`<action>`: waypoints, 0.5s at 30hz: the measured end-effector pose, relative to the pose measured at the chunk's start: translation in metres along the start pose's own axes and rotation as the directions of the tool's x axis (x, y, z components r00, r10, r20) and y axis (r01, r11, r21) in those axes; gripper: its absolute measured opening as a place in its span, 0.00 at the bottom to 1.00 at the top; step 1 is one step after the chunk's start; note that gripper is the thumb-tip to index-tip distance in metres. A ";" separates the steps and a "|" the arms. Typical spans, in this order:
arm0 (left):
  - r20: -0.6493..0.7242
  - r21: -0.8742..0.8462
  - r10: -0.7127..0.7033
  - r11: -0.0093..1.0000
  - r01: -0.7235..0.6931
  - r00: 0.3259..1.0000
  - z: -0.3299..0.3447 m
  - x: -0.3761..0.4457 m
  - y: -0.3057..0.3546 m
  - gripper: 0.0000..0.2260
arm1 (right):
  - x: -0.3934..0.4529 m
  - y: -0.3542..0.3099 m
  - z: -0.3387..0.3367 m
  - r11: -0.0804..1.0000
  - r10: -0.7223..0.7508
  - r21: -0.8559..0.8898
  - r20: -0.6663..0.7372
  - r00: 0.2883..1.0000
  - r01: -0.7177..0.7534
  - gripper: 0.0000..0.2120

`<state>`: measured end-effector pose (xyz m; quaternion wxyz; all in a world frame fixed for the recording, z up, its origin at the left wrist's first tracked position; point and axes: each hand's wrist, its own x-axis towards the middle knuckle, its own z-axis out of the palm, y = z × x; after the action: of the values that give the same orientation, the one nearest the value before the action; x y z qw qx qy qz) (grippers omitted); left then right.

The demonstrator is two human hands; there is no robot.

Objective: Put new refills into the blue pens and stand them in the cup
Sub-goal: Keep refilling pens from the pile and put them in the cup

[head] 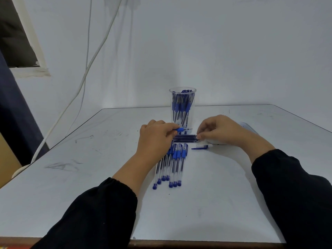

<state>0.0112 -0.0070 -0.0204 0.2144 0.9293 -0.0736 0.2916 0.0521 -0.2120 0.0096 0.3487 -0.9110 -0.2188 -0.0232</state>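
Note:
A clear plastic cup (182,108) stands at the back of the table, holding several blue pens. My left hand (154,137) grips a blue pen (181,129) with its tip pointing right, just in front of the cup. A bundle of thin refills (186,138) lies crosswise between my hands. My right hand (221,130) pinches the right end of those refills. Several capped blue pens (174,164) lie side by side below the refills, partly under my left wrist. A loose pen cap (200,147) lies to their right.
The grey table (89,177) has a wooden front edge and scuff marks at the left. White cables (86,69) hang down the wall at the left. Something pale and clear (249,127) lies behind my right hand, mostly hidden.

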 end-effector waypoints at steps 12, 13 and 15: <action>-0.002 0.001 0.008 1.000 -0.008 1.000 0.001 0.001 0.001 0.12 | 0.002 -0.001 0.007 0.938 0.026 0.347 -0.103 0.994 0.012 0.05; -0.003 0.001 0.011 1.000 -0.011 1.000 0.001 0.000 0.001 0.12 | 0.001 -0.002 0.008 0.936 0.022 0.351 -0.100 0.995 0.014 0.05; -0.007 -0.005 0.019 1.000 -0.019 1.000 0.001 0.001 0.002 0.12 | 0.001 -0.004 0.010 0.935 0.014 0.354 -0.093 0.996 0.020 0.05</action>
<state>0.0119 -0.0090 -0.0204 0.2143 0.9269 -0.0824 0.2968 0.0501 -0.2026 0.0051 0.5170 -0.8308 -0.2041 -0.0267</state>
